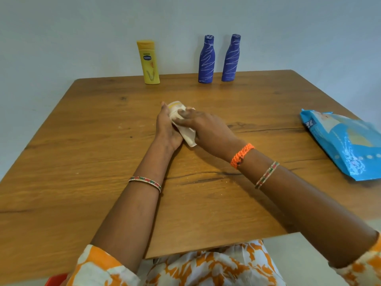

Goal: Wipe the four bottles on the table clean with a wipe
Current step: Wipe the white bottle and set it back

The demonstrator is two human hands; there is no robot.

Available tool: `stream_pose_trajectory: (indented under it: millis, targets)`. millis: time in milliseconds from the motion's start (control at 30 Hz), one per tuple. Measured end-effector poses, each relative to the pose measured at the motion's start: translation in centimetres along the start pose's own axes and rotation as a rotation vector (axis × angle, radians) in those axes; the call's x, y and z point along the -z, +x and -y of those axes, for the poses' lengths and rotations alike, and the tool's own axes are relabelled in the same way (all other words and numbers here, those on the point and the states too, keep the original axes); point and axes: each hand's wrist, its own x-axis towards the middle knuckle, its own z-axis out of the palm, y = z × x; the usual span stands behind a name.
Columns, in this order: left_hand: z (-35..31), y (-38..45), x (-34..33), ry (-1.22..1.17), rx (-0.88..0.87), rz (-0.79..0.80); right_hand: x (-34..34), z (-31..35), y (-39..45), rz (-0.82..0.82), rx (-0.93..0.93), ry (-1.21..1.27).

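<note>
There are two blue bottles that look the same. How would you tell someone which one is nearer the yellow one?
Look to the far edge of the brown wooden table, by the pale wall. Three bottles stand there upright: a yellow plastic lotion bottle, then two blue bottles with white streaks. The one meant is the middle of the three; its twin stands at the right end.

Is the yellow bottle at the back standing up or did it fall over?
Standing up. The yellow bottle sits on its base near the table's far edge, cap on top, left of the two blue bottles.
</note>
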Motion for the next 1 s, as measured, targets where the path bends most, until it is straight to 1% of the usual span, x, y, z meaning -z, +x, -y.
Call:
stream_pose_trajectory:
  millis: [67, 167, 267, 333, 400, 467, 567, 600, 667, 700, 733, 767, 800, 867, 933, 1000]
  targets:
    - [-0.1, 0.1, -0.1, 0.009, 0.002, -0.052, 0.0, -0.1, -1.4, 0.008, 0.057, -0.025]
    - [-0.1, -0.1, -0.3, -0.075, -0.017, -0.115, -0.4, -0.3, -3.5, -0.098, 0.196, -0.018]
    - [-0.4, -0.4, -0.7, -0.199, -0.024, -0.125, -0.9, -1.6, -4.8, -0.186, 0.329, -0.019]
    - [-0.9, -0.5, -0.7, -0.320, -0.052, -0.141, -0.5, -2.2, -5.0, -0.244, 0.321, 0.037]
    - [-1.2, -0.4, -0.5, -0.414, -0.075, -0.145, 0.2, -2.6, -4.6, -0.334, 0.245, 0.087]
    - [-1.2, -0.3, -0.5, -0.398, -0.084, -0.153, 0.5, -2.3, -4.0, -0.418, 0.207, 0.096]
    - [-0.9, -0.3, -0.4, -0.303, -0.066, -0.181, -0.3, -0.9, -3.2, -0.478, 0.257, 0.045]
    - [-0.9, -0.2, -0.4, -0.259, -0.061, -0.232, -1.0, -0.5, -3.3, -0.469, 0.286, 0.023]
    - [-0.9, 0.0, -0.1, -0.146, -0.069, -0.398, -2.1, 0.0, -3.9, -0.404, 0.371, 0.000]
    - [-1.0, 0.0, 0.1, -0.106, -0.071, -0.445, -2.3, 0.0, -4.2, -0.360, 0.408, -0.002]
    - [-1.1, 0.1, 0.3, -0.101, -0.072, -0.442, -2.2, -0.2, -4.4, -0.322, 0.415, 0.021]
    - [-1.1, 0.0, 0.4, -0.113, -0.067, -0.397, -2.0, -0.4, -4.6, -0.306, 0.381, 0.075]
    - [-1.1, 0.1, 0.4, -0.114, -0.056, -0.329, -1.7, -0.7, -4.7, -0.326, 0.312, 0.154]
    - [-1.1, 0.1, 0.3, -0.057, -0.043, -0.186, -0.5, -1.1, -4.3, -0.466, 0.087, 0.343]
    - [-1.0, 0.1, 0.0, 0.000, -0.111, -0.084, 0.9, -1.4, -3.5, -0.596, -0.159, 0.543]
    - [-1.0, 0.0, -0.3, 0.033, -0.196, -0.014, 2.2, -1.6, -2.5, -0.640, -0.331, 0.742]
